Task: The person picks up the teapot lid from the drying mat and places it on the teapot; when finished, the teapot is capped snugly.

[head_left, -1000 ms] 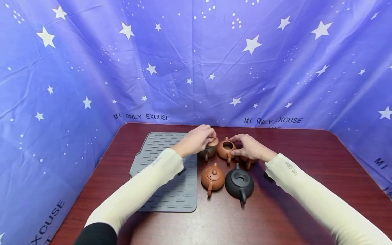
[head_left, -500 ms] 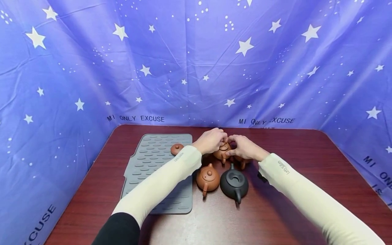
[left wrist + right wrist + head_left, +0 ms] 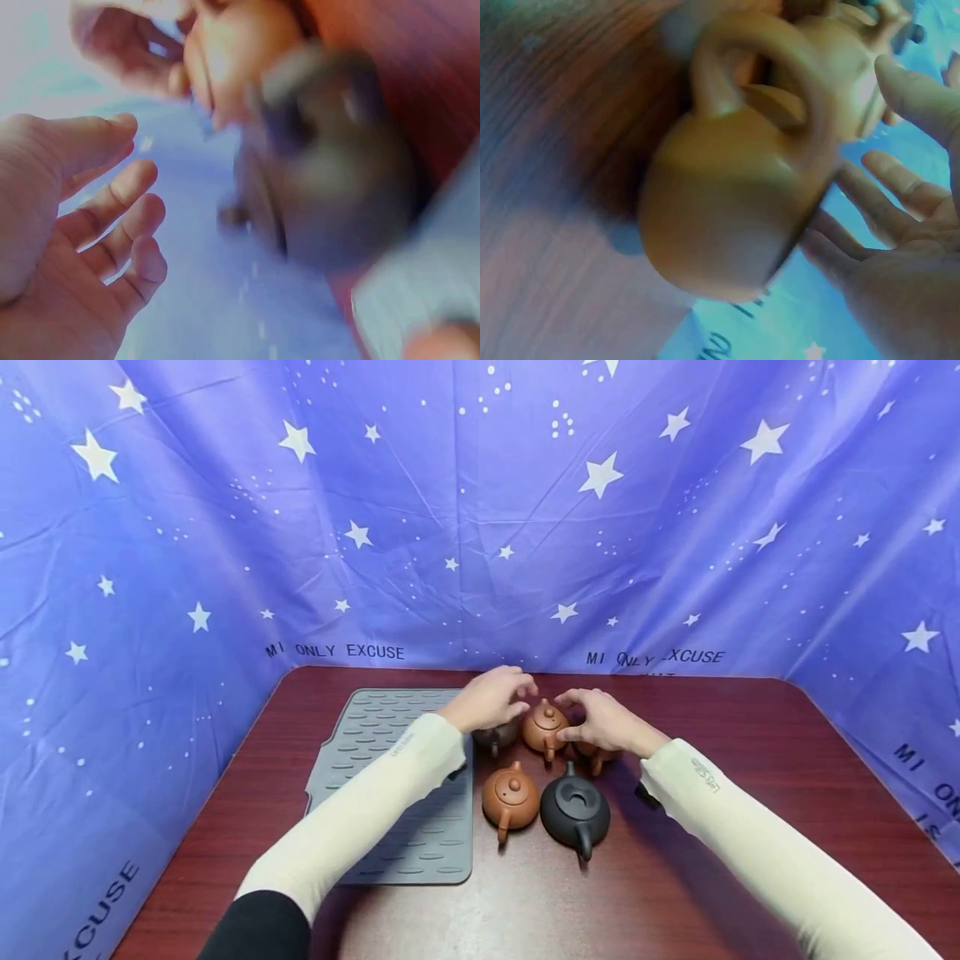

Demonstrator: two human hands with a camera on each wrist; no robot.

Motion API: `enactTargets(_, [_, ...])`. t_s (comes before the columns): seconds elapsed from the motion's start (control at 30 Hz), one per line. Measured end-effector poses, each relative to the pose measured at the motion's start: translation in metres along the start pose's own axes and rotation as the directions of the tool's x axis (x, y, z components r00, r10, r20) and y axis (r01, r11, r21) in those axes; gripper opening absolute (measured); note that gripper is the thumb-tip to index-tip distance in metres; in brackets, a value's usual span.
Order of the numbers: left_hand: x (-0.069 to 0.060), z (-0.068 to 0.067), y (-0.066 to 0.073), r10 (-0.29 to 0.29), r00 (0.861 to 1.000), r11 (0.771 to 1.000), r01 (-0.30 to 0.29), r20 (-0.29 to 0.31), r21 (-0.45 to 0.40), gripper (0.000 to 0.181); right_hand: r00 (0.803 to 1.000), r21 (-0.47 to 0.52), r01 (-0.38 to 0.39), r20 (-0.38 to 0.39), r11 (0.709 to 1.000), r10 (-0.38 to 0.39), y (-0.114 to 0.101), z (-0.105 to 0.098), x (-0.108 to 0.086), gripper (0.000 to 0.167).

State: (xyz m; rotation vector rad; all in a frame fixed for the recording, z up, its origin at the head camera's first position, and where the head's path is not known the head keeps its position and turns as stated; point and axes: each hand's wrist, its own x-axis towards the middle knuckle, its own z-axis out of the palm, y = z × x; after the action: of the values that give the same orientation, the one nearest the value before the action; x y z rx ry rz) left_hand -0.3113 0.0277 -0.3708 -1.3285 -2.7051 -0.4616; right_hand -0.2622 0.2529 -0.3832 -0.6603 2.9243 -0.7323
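My left hand [image 3: 491,697] hovers over a dark brown teapot [image 3: 497,737], its fingers loosely bent and holding nothing. In the left wrist view that teapot [image 3: 337,172] is blurred, with a knobbed lid on. To its right stands an orange-brown teapot [image 3: 543,722] with its lid in place. Around that pot's right side my right hand [image 3: 606,720] spreads its thumb and fingers; whether they touch it is unclear. Another orange-brown teapot [image 3: 597,758] is partly hidden under the right hand; its looped handle and round body [image 3: 712,202] fill the right wrist view.
In front stand a lidded orange-brown teapot [image 3: 511,798] and a black teapot [image 3: 575,811]. A grey ridged mat [image 3: 420,852] lies to the left, partly under the left arm. Behind the dark red table [image 3: 712,710] hangs a purple starry curtain [image 3: 465,485].
My left hand carried a lid from above the dark teapot onto the middle orange-brown teapot, let go and drew back left. The right hand has stayed beside that pot.
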Motion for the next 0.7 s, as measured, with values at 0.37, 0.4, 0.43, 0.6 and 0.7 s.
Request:
enactTargets(0.37, [-0.089,-0.030,-0.069,-0.174,0.985,0.980,0.172,-0.011,-0.104,0.026,0.993,-0.035,-0.078,-0.086,0.996,0.075,0.023,-0.032,-0.033,0.054])
enactTargets(0.4, [-0.094,-0.027,-0.073,-0.186,0.983,0.976,0.185,0.001,-0.114,0.026,0.994,-0.036,-0.084,-0.080,0.996,0.081,0.027,-0.032,-0.036,0.054])
enactTargets(0.43, [-0.098,-0.024,-0.077,-0.192,0.981,0.973,0.192,0.012,-0.125,0.027,0.994,-0.034,-0.087,-0.072,0.996,0.085,0.031,-0.032,-0.039,0.054])
enactTargets(0.6, [-0.112,-0.004,-0.090,-0.199,0.980,0.971,0.201,0.028,-0.128,0.026,0.995,0.002,-0.075,-0.063,0.997,0.075,0.044,-0.023,-0.047,0.052])
enactTargets(0.7, [-0.115,0.005,-0.093,-0.192,0.981,0.974,0.191,0.005,-0.125,0.021,0.997,0.044,-0.057,-0.058,0.997,0.059,0.048,-0.019,-0.049,0.053])
